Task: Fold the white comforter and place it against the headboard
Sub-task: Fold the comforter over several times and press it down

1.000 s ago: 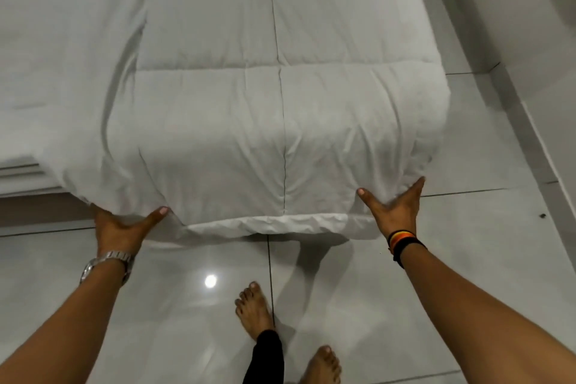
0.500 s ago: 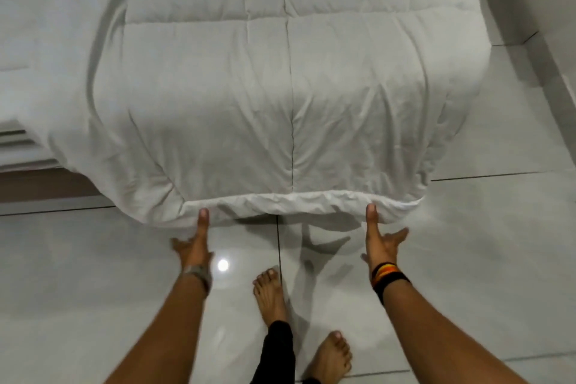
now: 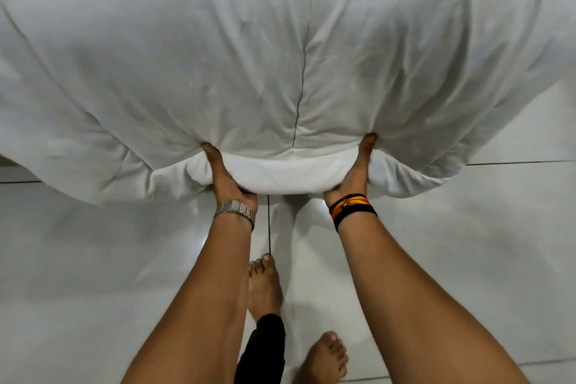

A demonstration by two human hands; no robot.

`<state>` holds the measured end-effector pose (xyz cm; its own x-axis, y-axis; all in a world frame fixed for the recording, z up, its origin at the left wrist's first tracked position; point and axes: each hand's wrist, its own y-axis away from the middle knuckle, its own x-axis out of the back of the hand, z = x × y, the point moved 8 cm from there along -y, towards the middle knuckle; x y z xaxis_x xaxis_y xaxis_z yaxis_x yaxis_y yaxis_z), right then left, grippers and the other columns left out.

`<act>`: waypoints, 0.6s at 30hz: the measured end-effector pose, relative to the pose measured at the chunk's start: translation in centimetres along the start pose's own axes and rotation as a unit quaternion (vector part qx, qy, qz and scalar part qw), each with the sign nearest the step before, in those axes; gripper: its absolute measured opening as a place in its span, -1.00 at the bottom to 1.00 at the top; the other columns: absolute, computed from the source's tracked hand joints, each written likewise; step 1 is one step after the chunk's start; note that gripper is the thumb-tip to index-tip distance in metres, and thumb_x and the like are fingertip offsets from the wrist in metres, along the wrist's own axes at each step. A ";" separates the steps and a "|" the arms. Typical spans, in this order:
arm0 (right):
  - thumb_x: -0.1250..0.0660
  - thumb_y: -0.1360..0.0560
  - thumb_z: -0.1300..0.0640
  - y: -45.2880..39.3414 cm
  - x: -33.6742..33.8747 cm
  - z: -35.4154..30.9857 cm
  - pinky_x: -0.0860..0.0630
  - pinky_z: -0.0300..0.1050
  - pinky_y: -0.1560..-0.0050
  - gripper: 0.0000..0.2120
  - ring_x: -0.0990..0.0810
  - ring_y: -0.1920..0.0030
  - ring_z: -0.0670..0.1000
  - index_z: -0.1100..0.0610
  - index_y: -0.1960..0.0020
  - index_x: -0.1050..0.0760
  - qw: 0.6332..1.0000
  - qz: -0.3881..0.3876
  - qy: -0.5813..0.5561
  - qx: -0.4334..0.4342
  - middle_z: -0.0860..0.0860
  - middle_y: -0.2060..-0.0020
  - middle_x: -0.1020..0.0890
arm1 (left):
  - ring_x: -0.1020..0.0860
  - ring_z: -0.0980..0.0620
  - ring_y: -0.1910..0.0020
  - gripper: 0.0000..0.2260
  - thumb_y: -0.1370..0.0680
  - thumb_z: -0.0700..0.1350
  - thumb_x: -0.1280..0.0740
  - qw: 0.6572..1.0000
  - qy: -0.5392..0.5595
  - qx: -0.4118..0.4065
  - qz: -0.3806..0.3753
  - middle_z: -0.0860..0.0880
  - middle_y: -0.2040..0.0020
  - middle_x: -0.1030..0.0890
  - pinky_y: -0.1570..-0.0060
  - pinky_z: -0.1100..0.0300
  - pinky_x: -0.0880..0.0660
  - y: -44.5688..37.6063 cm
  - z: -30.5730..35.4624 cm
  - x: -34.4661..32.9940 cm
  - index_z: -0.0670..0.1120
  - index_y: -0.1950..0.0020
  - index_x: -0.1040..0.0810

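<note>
The white comforter [image 3: 280, 50] fills the upper half of the view, hanging off the foot of the bed toward the floor. Its bottom hem is bunched into a thick roll. My left hand [image 3: 226, 176], with a metal watch on the wrist, grips that hem from below, left of the centre seam. My right hand [image 3: 355, 171], with black and orange wristbands, grips the hem right of the seam. Both thumbs press into the top of the fabric. The headboard is out of view.
Glossy grey floor tiles [image 3: 93, 259] lie below the comforter. My bare feet [image 3: 265, 287] stand between my arms, close to the hanging edge. A strip of tile shows at the right of the comforter.
Both hands have moved in from the corners toward the centre seam and closed on the hem. The comforter edge is now gathered and lifted, and the view has come much closer.
</note>
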<state>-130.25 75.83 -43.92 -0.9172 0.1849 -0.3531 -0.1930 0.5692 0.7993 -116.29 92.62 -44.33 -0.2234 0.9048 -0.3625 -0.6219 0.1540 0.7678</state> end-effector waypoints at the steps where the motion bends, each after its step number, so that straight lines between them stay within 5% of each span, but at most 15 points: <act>1: -0.56 -0.31 -0.35 0.8 0.3 -0.1 -0.56 0.24 -0.34 -0.15 -0.67 -0.28 0.20 -0.02 -0.50 -0.48 1.000 0.004 0.000 0.000 0.08 -0.32 -0.67 | -0.71 -0.08 -0.22 -0.35 -0.45 0.41 -0.42 1.000 -0.012 -0.003 0.012 -0.10 -0.30 -0.70 -0.15 0.00 -0.66 0.5 -0.2 1.0 0.00 -0.36 -0.61; 5: -0.69 -0.28 -0.16 7.5 5.2 -0.7 -0.62 0.23 -0.26 -0.21 -0.72 -0.17 0.21 0.12 -0.40 -0.57 0.993 0.114 0.028 0.004 0.11 -0.22 -0.72 | -0.72 -0.19 -0.16 -0.09 -0.14 0.35 -0.65 0.993 -0.036 0.052 0.097 -0.15 -0.24 -0.72 -0.17 -0.13 -0.65 7.8 -0.6 6.0 -0.09 -0.37 -0.61; 8: -0.70 -0.32 -0.05 14.5 8.5 -1.9 -0.64 0.22 -0.24 -0.28 -0.72 -0.14 0.20 0.12 -0.40 -0.58 0.982 0.184 0.047 -0.006 0.09 -0.22 -0.71 | -0.76 -0.21 0.01 -0.36 -0.33 0.22 -0.62 0.988 -0.005 0.102 0.114 -0.17 -0.13 -0.76 0.20 -0.10 -0.69 15.4 -0.3 8.5 -0.10 -0.28 -0.66; 11: -0.71 -0.31 0.03 24.2 9.6 -5.9 -0.62 0.09 -0.24 -0.26 -0.69 -0.16 0.14 0.12 -0.43 -0.55 0.967 0.247 0.059 0.007 0.06 -0.28 -0.67 | -0.78 -0.13 0.14 -0.61 -0.42 0.06 -0.59 0.984 0.025 0.096 0.146 -0.11 -0.04 -0.78 0.33 -0.02 -0.68 25.9 3.6 8.6 -0.06 -0.17 -0.69; 15: -0.69 -0.35 0.15 34.9 6.2 -13.0 -0.46 -0.13 -0.23 -0.14 -0.57 -0.15 0.03 0.19 -0.54 -0.38 0.959 0.260 0.087 0.064 0.10 -0.40 -0.56 | -0.75 -0.09 -0.09 -0.50 -0.38 -0.06 -0.66 0.982 -0.013 -0.006 0.188 -0.02 -0.17 -0.75 0.02 -0.11 -0.71 36.7 11.2 5.6 -0.03 -0.29 -0.67; 18: -0.69 -0.34 0.08 39.7 0.9 -17.4 -0.49 0.01 -0.28 0.02 -0.58 -0.25 0.17 0.25 -0.59 -0.17 0.962 0.245 0.099 0.065 0.20 -0.44 -0.50 | -0.67 -0.10 -0.26 -0.27 -0.32 -0.10 -0.69 0.980 -0.002 -0.094 0.173 0.06 -0.24 -0.68 -0.28 -0.18 -0.59 41.4 17.4 -0.4 -0.03 -0.45 -0.54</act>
<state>-144.77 84.68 -4.05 -0.9381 0.3069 0.1604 0.3125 0.5510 0.7738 -128.86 105.53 -3.20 -0.4438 0.8910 -0.0952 -0.6370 -0.2390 0.7329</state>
